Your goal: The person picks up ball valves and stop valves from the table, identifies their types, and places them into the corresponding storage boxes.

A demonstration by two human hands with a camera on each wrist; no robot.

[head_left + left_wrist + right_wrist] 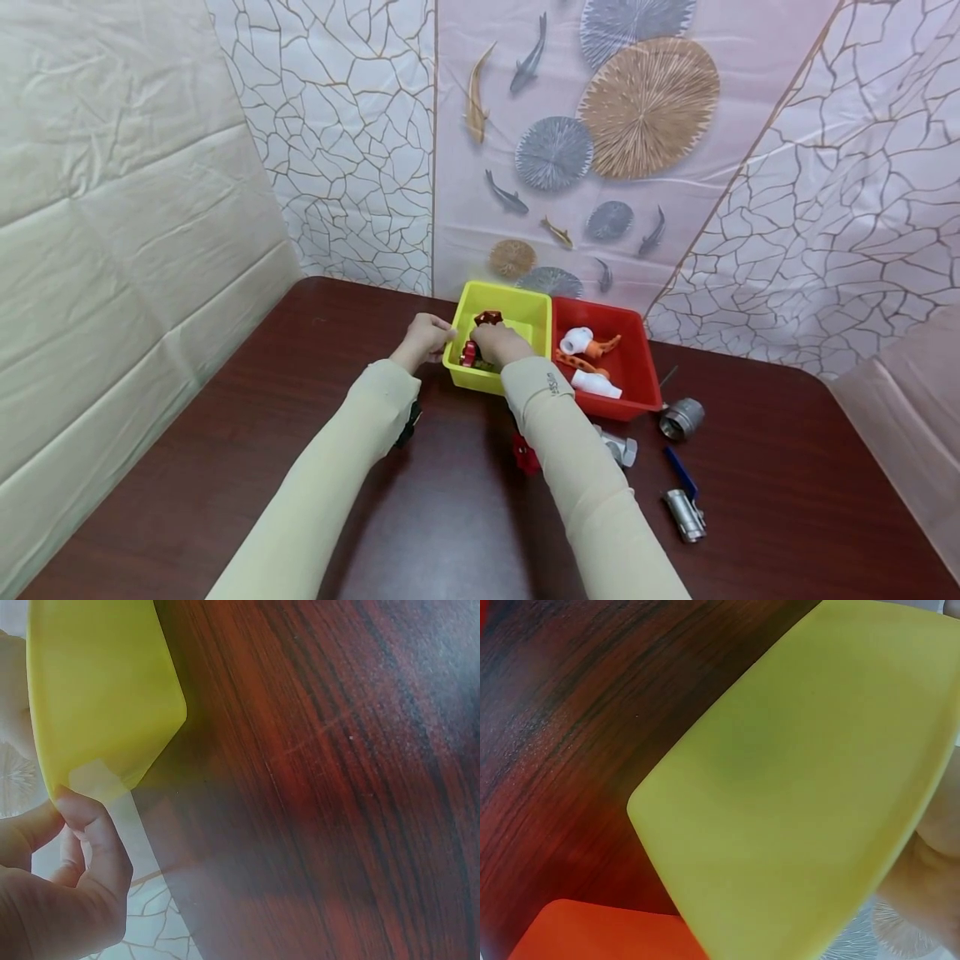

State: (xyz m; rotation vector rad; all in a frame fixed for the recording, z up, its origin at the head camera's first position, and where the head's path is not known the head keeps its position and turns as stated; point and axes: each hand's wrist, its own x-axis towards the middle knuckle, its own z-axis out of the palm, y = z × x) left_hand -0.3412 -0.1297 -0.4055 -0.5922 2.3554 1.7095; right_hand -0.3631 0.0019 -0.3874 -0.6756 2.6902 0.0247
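- Dark counter point(450, 517) below the left hand point(425, 337), which pinches the yellow bin point(480, 382) by its rim.
- Right hand point(501, 342) inside it, beside red knobs point(468, 354); grip cannot be told.
- Red bin point(618, 408) right of both hands.

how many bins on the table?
2: the yellow bin, with the left hand at its rim and the right hand inside, and the red bin just right of it. No sign of others hidden.

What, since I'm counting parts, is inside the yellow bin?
Inside the yellow bin, a dark red piece and a brighter red piece show beside the right grip. Anything beneath that grip is covered and unseen.
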